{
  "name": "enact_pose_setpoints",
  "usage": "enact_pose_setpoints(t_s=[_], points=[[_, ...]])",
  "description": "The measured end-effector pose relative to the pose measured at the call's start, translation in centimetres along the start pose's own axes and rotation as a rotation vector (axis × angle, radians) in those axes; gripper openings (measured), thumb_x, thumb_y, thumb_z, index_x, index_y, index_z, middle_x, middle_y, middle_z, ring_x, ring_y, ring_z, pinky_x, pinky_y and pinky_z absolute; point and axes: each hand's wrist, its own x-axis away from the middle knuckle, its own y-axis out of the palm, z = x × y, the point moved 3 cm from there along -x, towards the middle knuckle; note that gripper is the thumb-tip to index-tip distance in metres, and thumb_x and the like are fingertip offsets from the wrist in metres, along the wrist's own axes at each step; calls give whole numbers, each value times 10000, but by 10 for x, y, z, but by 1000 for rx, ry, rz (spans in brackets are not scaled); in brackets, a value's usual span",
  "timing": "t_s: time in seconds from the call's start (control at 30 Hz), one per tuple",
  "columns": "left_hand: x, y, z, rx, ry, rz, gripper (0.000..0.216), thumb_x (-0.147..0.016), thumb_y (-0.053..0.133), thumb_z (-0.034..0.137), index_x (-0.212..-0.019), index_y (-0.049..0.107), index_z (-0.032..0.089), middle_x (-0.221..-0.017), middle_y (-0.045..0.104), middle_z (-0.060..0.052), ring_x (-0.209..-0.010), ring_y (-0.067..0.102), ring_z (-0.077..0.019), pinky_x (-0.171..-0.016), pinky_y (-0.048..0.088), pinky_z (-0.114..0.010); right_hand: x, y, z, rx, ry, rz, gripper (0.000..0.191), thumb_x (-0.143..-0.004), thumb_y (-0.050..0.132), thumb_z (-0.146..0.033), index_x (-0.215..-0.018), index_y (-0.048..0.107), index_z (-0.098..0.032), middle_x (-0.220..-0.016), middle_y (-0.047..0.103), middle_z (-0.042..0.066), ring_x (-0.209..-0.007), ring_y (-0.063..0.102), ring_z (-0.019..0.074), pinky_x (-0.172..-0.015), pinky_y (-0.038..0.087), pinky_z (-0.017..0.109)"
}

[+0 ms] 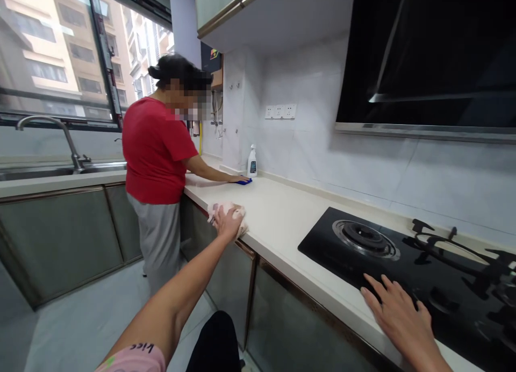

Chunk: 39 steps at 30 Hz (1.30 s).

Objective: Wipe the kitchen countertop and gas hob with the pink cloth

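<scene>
My left hand (228, 223) is closed over a crumpled pale pink cloth (238, 209), pressing it on the front edge of the white countertop (278, 202). Part of the cloth hangs over that edge. My right hand (399, 313) lies with fingers spread at the front edge of the black gas stove (328, 243), holding nothing. Ahead of it on the stove is a round burner (366, 237).
A person in a red shirt (157, 151) stands at the left, a hand on a blue cloth (244, 181) on the counter. Beside that cloth stands a white spray bottle (252, 162). A range hood (427, 65) hangs above the stove; a sink faucet (68, 138) is far left.
</scene>
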Motion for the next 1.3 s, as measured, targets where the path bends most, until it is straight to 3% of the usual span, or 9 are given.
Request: enact_pose_setpoints(t_s=[0.17, 0.3, 0.4, 0.53, 0.7, 0.83, 0.97, 1.1, 1.3], points=[[-2, 5, -2, 107, -206, 86, 578, -1023, 425, 473, -1561, 393, 265, -1616, 385, -194, -1473, 403, -431, -1142, 427, -659, 2, -4, -12, 120, 0, -16, 647, -961, 275, -580, -1468, 595, -334, -1613, 498, 96, -1536, 382, 349, -1219, 260, 674], [19, 20, 11, 188, -287, 117, 581, -1018, 414, 400, -1578, 313, 279, -1577, 423, -195, -1447, 449, -436, -1104, 458, -679, 2, -9, -19, 180, 2, -38, 614, -993, 302, -556, -1505, 562, -340, -1621, 488, 93, -1542, 368, 355, -1220, 248, 683], [55, 34, 26, 238, -284, 113, 562, -1007, 444, 401, -1547, 342, 283, -1578, 438, -180, -1480, 413, -454, -1110, 460, -675, 2, -9, -20, 170, 8, -70, 610, -1005, 300, -566, -1513, 553, -344, -1636, 469, 88, -1552, 348, 359, -1223, 243, 685], [127, 62, 51, 289, -229, 96, 559, -992, 491, 427, -1521, 377, 287, -1630, 379, -187, -1552, 326, -426, -1145, 460, -644, 2, -10, -21, 170, 19, -61, 609, -1015, 285, -557, -1514, 555, -336, -1646, 458, 82, -1569, 322, 340, -1241, 229, 661], [213, 102, 74, 391, 26, 193, 550, -949, 544, 405, -1470, 450, 253, -1722, 197, -187, -1616, 191, -399, -1245, 372, -590, 2, -12, -22, 188, 13, -69, 596, -1021, 287, -542, -1522, 544, -345, -1640, 467, 80, -1562, 337, 342, -1236, 237, 671], [248, 112, 77, 403, 294, 256, 525, -925, 569, 340, -1446, 510, 303, -1753, 138, -121, -1641, 112, -367, -1280, 314, -603, 3, -12, -22, 198, -3, -50, 593, -1019, 296, -531, -1514, 555, -333, -1632, 478, 86, -1556, 350, 342, -1244, 232, 660], [263, 111, 77, 324, 488, 218, 587, -865, 644, 278, -1440, 560, 363, -1754, 170, -67, -1648, 40, -371, -1277, 295, -645, 5, -12, -21, 192, 2, -11, 589, -1006, 313, -533, -1495, 576, -337, -1624, 490, 80, -1552, 360, 341, -1249, 227, 654], [269, 105, 81, 260, 598, 173, 584, -873, 669, 364, -1454, 603, 368, -1756, 194, -39, -1640, -35, -416, -1288, 230, -686, 5, -12, -21, 201, -3, -8, 588, -1001, 323, -535, -1492, 580, -341, -1616, 500, 81, -1543, 372, 355, -1238, 242, 666], [251, 67, 104, 131, 809, -74, 494, -978, 541, 419, -1460, 576, 523, -1652, 444, 19, -1596, 253, -362, -1297, 185, -700, 5, -16, -23, 224, 4, -65, 585, -1016, 317, -524, -1527, 540, -349, -1651, 452, 76, -1563, 337, 345, -1240, 238, 653]])
